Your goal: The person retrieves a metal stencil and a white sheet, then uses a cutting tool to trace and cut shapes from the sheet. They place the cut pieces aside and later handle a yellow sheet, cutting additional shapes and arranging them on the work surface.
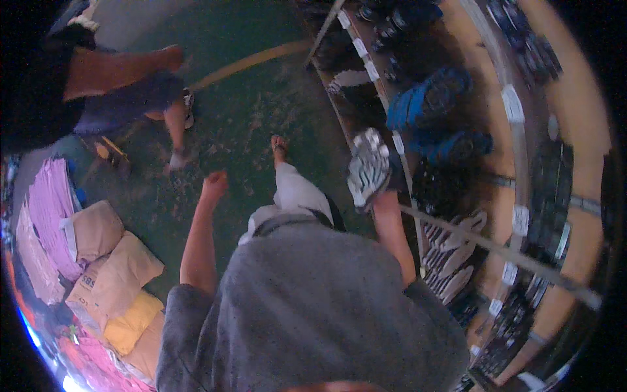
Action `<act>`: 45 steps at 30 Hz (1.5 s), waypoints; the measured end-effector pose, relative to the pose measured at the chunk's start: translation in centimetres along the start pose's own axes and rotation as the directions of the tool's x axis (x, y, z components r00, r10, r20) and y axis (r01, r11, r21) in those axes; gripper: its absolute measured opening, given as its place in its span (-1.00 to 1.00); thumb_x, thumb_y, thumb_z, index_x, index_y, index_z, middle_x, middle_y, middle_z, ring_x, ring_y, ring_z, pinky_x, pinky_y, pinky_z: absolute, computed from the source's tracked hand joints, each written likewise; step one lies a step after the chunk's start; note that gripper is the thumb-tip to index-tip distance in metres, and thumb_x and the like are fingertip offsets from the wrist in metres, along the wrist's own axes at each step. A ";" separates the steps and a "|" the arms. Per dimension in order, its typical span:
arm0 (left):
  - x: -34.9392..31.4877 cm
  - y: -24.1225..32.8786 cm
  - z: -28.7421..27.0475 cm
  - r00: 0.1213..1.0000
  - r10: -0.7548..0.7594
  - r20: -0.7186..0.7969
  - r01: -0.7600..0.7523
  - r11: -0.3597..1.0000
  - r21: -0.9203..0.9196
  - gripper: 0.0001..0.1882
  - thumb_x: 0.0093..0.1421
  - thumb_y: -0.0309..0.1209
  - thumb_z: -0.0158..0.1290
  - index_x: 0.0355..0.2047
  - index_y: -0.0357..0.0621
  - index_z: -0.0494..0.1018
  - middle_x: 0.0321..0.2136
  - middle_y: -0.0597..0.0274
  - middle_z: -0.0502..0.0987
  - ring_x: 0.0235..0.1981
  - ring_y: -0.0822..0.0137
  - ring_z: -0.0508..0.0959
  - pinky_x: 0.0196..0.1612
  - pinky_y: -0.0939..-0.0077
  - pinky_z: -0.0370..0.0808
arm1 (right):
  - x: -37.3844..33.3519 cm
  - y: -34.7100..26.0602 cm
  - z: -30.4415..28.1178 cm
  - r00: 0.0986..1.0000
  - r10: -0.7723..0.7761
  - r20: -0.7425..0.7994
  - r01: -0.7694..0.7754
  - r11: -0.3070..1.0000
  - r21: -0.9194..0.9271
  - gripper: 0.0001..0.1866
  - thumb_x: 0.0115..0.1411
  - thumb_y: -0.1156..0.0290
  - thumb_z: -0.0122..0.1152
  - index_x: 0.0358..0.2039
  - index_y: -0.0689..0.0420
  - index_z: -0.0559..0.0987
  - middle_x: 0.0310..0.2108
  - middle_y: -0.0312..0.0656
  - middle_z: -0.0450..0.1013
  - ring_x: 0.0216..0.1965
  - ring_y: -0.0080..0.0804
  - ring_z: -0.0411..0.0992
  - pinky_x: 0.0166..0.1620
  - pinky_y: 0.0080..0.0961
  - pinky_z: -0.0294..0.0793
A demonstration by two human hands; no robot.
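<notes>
My right arm reaches forward beside the shelves. In my right hand (384, 198), mostly hidden, is a bundle of white and grey shoe soles (369, 167), held upright near the shelf edge. My left hand (215, 185) hangs over the floor at my left side, its fingers curled in, with nothing seen in it. Closest to the bundle on the rack are blue shoe soles (428, 98) in stacks. Striped white and dark soles (452, 251) lie on the shelf to the right of my right forearm.
A shelving rack (513, 104) with pale labels runs along the right, holding dark soles (548, 189). Brown sacks (117, 274), a yellow bag (134, 321) and pink sheets (52, 209) are piled at the left. Another person (124, 98) walks at the upper left. The green floor (241, 117) has scattered debris.
</notes>
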State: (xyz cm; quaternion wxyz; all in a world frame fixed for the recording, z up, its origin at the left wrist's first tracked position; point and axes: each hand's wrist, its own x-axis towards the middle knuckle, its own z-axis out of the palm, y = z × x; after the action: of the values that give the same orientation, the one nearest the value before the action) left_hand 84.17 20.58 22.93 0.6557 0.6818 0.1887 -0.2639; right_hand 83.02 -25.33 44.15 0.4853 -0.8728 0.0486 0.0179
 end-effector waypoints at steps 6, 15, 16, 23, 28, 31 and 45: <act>3.3 9.1 -2.8 0.961 -0.043 -0.274 -0.006 0.985 -0.175 -0.76 0.19 -0.26 0.09 -0.17 -0.06 0.47 -0.44 0.46 0.50 -0.56 0.55 0.45 -0.59 0.67 0.29 | 23.2 -11.2 5.5 0.947 0.032 0.320 -0.313 0.317 0.895 -0.54 0.30 0.03 -0.23 0.09 -0.04 0.38 0.01 -0.23 0.40 0.02 -0.21 0.36 0.08 -0.15 0.36; 7.1 0.9 -17.2 0.773 -0.523 -0.361 0.042 0.608 -0.792 -0.89 0.18 -0.37 0.10 -0.30 -0.08 0.47 -0.58 0.34 0.48 -0.61 0.46 0.49 -0.62 0.53 0.45 | 45.4 -21.4 18.2 0.807 -0.062 0.588 -0.591 -0.053 0.805 -0.52 0.22 -0.07 -0.08 0.01 -0.05 0.44 -0.12 -0.21 0.48 -0.12 -0.21 0.46 -0.06 -0.13 0.49; 7.3 0.3 -17.8 0.738 -0.564 -0.369 0.053 0.594 -0.803 -0.90 0.18 -0.38 0.10 -0.30 -0.08 0.47 -0.58 0.34 0.47 -0.61 0.46 0.49 -0.63 0.53 0.44 | 46.2 -21.7 19.0 0.823 0.001 0.568 -0.567 -0.050 0.822 -0.45 0.18 -0.14 -0.04 0.03 -0.04 0.42 -0.04 -0.18 0.44 -0.10 -0.21 0.45 -0.04 -0.15 0.48; 21.9 10.5 -24.4 0.770 -0.417 -0.483 -0.111 0.658 -0.745 -0.88 0.22 -0.33 0.07 -0.38 -0.08 0.42 -0.60 0.37 0.45 -0.71 0.49 0.37 -0.71 0.59 0.26 | 52.9 -25.8 19.3 0.849 -0.122 0.515 -0.529 -0.159 0.834 -0.24 0.13 -0.25 -0.16 0.21 0.01 0.28 0.08 0.04 0.32 -0.01 0.06 0.37 0.05 -0.02 0.39; 35.2 26.4 -28.4 0.889 -0.186 -0.419 -0.030 0.889 -0.457 -0.82 0.23 -0.33 0.06 -0.21 -0.12 0.45 -0.55 0.42 0.47 -0.64 0.56 0.39 -0.67 0.63 0.27 | 62.6 -26.8 20.5 0.902 -0.025 0.431 -0.421 -0.265 0.867 -0.24 0.15 -0.24 -0.17 0.21 0.02 0.27 0.09 0.03 0.32 -0.01 0.04 0.38 0.04 -0.04 0.40; 42.5 32.2 -29.5 0.901 -0.140 -0.411 0.007 0.951 -0.309 -0.74 0.22 -0.27 0.08 -0.14 -0.09 0.45 -0.53 0.43 0.48 -0.61 0.55 0.41 -0.65 0.61 0.29 | 69.2 -26.2 21.3 0.898 -0.015 0.440 -0.432 -0.224 0.874 -0.25 0.15 -0.24 -0.16 0.21 0.02 0.27 0.09 0.03 0.32 -0.01 0.04 0.38 0.03 -0.04 0.40; 58.1 35.9 -25.6 0.718 -0.538 -0.441 0.160 0.745 -0.648 -0.86 0.18 -0.35 0.05 -0.29 -0.10 0.47 -0.58 0.33 0.46 -0.70 0.40 0.43 -0.70 0.53 0.33 | 106.5 -21.5 24.2 0.863 0.093 0.497 -0.486 -0.119 0.866 -0.25 0.14 -0.24 -0.14 0.19 0.02 0.28 0.07 0.02 0.33 -0.03 0.03 0.38 0.01 -0.06 0.42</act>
State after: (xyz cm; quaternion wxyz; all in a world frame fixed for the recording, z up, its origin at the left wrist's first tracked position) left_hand 154.62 38.40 16.19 0.6655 0.4504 0.5885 -0.0888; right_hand 191.53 -0.68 41.14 0.9410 -0.2069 0.1720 0.2054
